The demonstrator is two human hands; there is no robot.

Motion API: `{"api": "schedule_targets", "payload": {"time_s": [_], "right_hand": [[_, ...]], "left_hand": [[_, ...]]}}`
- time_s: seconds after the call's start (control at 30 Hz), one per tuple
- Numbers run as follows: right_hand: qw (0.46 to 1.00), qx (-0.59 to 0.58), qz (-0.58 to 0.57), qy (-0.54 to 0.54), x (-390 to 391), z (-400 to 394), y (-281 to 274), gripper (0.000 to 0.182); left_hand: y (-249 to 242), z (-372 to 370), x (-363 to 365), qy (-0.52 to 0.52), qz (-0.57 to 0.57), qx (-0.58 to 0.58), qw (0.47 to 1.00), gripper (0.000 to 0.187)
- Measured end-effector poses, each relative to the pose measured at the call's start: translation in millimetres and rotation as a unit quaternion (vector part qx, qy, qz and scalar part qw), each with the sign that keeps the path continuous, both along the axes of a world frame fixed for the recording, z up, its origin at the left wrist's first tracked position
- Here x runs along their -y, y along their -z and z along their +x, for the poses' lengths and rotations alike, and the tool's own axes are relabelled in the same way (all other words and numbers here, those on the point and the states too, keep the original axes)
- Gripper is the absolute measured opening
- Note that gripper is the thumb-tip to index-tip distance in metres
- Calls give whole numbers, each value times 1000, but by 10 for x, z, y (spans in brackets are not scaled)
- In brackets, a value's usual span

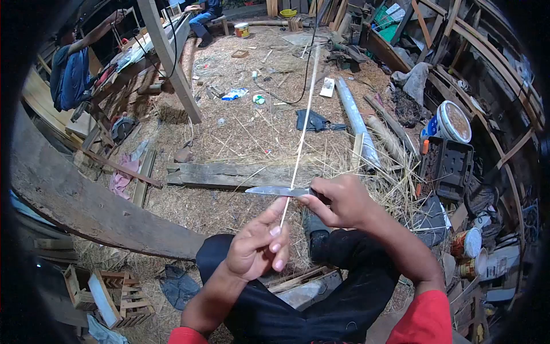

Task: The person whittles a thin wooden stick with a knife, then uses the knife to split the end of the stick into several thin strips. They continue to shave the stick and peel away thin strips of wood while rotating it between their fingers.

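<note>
My right hand (346, 200) is closed round the dark handle of a knife (268, 190), its thumb lying along the blade near the handle. The blade points left and lies across a long, thin, pale strip (303, 129) that looks like split bamboo or cane. Below the blade, my left hand (258, 243) pinches the strip between thumb and fingers, its other fingers curled loosely. From there the strip runs up and away over the floor. Both hands are above my lap, in front of my dark trousers (344, 286).
A wooden beam (240, 175) lies just ahead, with straw-like shavings (395, 189) at its right. A curved plank (103, 200) spans the left side. A white bucket (450, 123) and a black tool case (450, 166) stand right. One person (71, 74) works at a bench; another (203, 20) sits farther back.
</note>
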State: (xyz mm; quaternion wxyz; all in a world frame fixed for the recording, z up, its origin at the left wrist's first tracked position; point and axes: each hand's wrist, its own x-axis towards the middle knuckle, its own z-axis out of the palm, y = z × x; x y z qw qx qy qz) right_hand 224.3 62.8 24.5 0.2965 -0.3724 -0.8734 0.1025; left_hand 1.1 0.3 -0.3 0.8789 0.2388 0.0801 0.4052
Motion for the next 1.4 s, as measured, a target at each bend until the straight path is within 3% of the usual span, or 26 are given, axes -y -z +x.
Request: {"api": "schedule_targets", "payload": {"time_s": [0.13, 0.2, 0.37, 0.5, 0.63, 0.73, 0.83, 0.87, 0.97, 1.13, 1.23, 1.27, 1.4], "right_hand": [[998, -7, 17, -57, 154, -106, 0, 32], [1000, -6, 7, -3, -3, 14, -13, 33], [988, -77, -44, 125, -411, 283, 116, 39], [988, -82, -73, 113, -329, 217, 49, 38], [996, -5, -81, -29, -13, 24, 44, 37], [996, 6, -51, -75, 104, -56, 83, 35], [991, -77, -107, 24, -33, 8, 77, 31], [992, -51, -105, 43, -76, 56, 104, 31], [996, -30, -42, -70, 127, -66, 105, 32], [995, -30, -78, 46, -104, 35, 59, 27], [999, 0, -36, -39, 73, -46, 74, 31], [997, -39, -10, -60, 118, -100, 38, 34], [986, -99, -85, 100, -274, 135, 106, 36]], "left_hand": [[21, -16, 5, 10, 14, -14, 1000, 63], [-85, 43, 104, -39, -28, -55, 997, 65], [-87, 42, 35, -7, 1, -59, 998, 71], [-78, 49, 38, 10, -1, -45, 999, 68], [-20, 63, -15, -1, -4, -34, 999, 64], [12, 33, -39, -10, 1, -28, 1000, 62], [2, 38, -14, -3, 7, -13, 1000, 62], [-13, 47, -13, 2, 10, -5, 1000, 62], [-26, 68, -7, 4, -5, -1, 1000, 62], [-57, 31, -12, -5, -8, 24, 1000, 60], [-34, 46, 0, 13, -31, 33, 999, 59], [-41, 45, 15, 16, -37, 21, 999, 59], [-50, 36, 2, 18, -23, 28, 999, 60]]}}
